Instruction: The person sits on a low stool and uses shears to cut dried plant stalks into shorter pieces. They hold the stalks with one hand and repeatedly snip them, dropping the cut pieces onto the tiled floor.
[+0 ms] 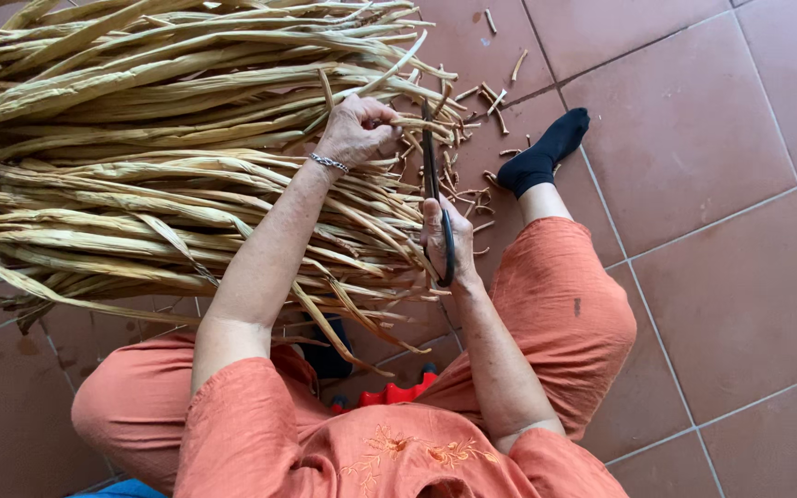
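While the left hand (354,131) pinches a few dry stalk ends at the near edge of the bundle (168,157), the right hand (445,242) is closed round the handles of black shears (433,189), whose blades point away from the body and lie against those ends. How far the blades gape cannot be told. Trimmed bits (483,97) lie on the tiles (712,138) just beyond the bundle's edge, near a black-socked foot (546,152). To cut well, I judge the pinched ends should be held taut and level, thumb and fingertips clear of the blades, and only a few stalks taken per snip so the ends finish even.
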